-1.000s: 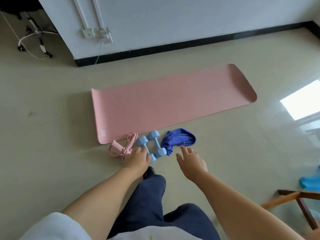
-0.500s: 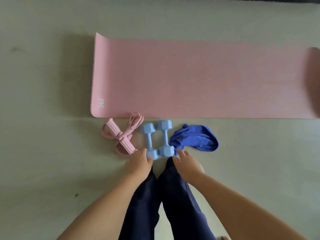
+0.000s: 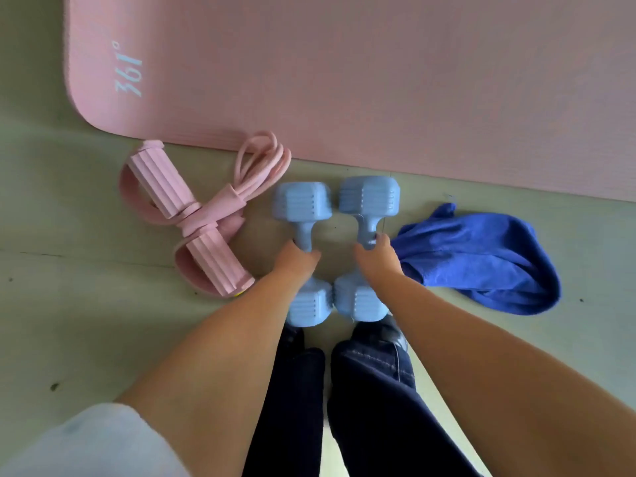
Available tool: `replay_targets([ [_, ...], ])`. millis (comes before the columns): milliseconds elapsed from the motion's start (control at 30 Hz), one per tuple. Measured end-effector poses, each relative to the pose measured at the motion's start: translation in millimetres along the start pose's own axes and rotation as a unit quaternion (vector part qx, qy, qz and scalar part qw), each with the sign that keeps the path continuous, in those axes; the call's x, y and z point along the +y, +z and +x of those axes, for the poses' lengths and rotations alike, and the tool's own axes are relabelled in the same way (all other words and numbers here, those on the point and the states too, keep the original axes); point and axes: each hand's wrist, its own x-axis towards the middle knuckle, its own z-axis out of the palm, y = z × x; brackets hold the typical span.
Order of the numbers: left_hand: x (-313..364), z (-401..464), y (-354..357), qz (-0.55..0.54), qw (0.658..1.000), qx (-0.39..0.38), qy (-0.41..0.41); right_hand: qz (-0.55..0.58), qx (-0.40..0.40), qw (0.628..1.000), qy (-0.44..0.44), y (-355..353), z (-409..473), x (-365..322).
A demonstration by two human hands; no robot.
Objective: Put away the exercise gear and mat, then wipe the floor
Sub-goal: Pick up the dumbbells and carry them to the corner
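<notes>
Honestly, from the head cam, left hand (image 3: 298,261) and right hand (image 3: 377,259) are each curled round a blue dumbbell's (image 3: 303,204) handle on the floor beside the pink mat (image 3: 378,80), so lift both evenly with full wraps.

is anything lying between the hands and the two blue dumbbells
Nothing visible does: the left hand already grips the left dumbbell by its handle, and the right hand grips the right dumbbell.
</notes>
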Motion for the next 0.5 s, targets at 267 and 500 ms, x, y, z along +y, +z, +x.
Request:
replay_targets([
  [267,7,9,-2,-0.178,0.983,-0.033,-0.040,0.201,-0.056,0.976,0.067,-9,19,-4],
  [500,37,-132,-38,-0.131,0.989,-0.053,-0.046,0.207,-0.032,0.976,0.065,-74,-112,-8],
])
